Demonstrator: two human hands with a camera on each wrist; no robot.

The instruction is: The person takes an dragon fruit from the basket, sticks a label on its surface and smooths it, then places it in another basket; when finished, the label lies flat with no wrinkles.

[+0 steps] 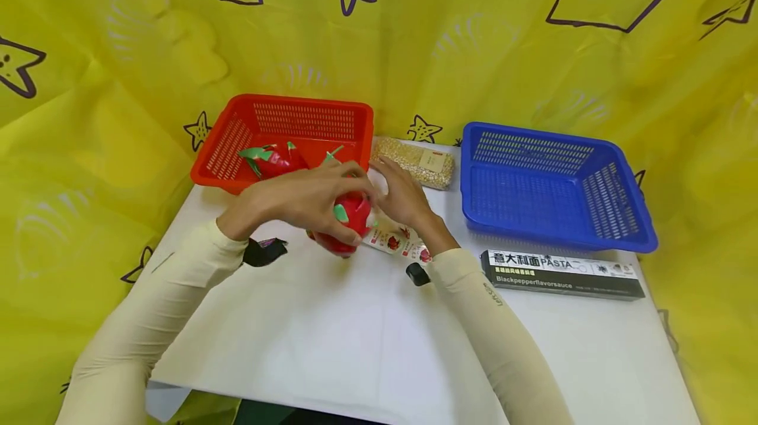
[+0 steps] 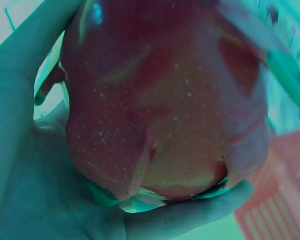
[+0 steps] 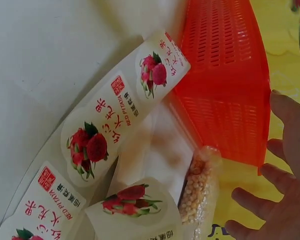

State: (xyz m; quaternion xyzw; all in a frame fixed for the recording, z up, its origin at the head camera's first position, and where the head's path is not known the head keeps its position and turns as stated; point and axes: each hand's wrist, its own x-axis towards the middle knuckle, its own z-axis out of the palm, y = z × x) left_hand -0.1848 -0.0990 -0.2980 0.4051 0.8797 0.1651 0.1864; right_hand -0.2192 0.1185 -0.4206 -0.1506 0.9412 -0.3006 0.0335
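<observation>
My left hand (image 1: 314,200) curves its fingers and thumb round a red dragon fruit (image 1: 354,213) with green leaf tips, above the table in front of the red basket. In the left wrist view the dragon fruit (image 2: 165,110) fills most of the picture, cupped by thumb and fingers. Close beside it is my right hand (image 1: 403,196); in the right wrist view its fingers (image 3: 255,202) are spread, holding nothing. Below the hands lies a curling strip of stickers (image 3: 112,117) printed with dragon fruit pictures and "RED PITAYA". Another dragon fruit (image 1: 277,160) lies in the red basket (image 1: 304,119).
A clear bag of yellow kernels (image 1: 435,163) lies between the red basket and a blue basket (image 1: 553,224) on the right. In front of the blue basket is a black and white pasta box (image 1: 565,275). A yellow patterned curtain (image 1: 408,50) hangs behind the white table (image 1: 331,333).
</observation>
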